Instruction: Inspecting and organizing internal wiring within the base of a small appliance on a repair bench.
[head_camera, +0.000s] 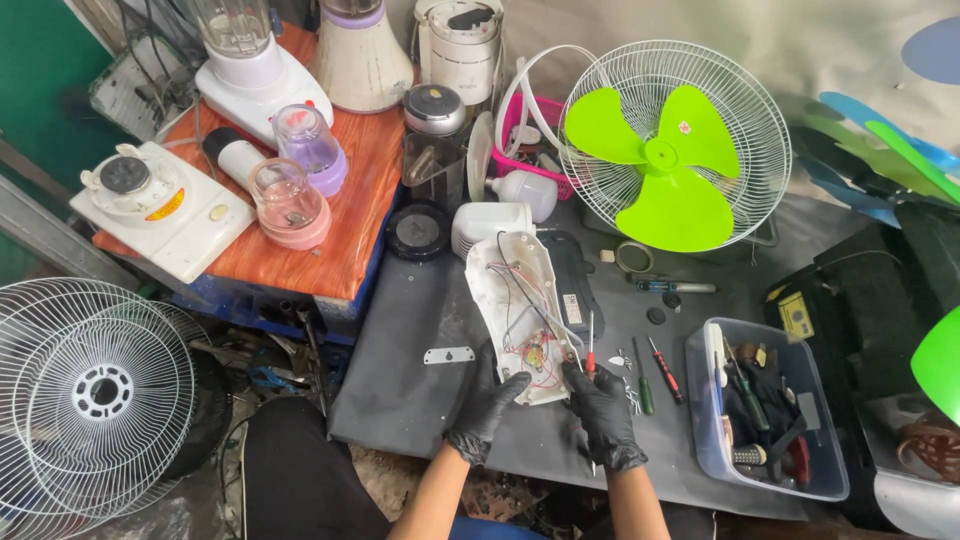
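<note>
Both gloved hands meet at the white housing's (520, 300) near end: left fingers (505, 388) clasp it, right fingers (583, 378) grip a screwdriver (590, 352).

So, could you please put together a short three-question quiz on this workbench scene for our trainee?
1. True or false: both hands wear black gloves.
2. Which tool does the right hand hold? A) pliers B) red-handled screwdriver C) hammer
3. What colour are the blades of the fan with the wire guard at the back of the table?

Key:
1. True. The left hand and the right hand are both gloved in black.
2. B. The red-handled screwdriver points into the open white housing, which the left hand steadies.
3. Bright green, on the fan standing behind the housing.
</note>
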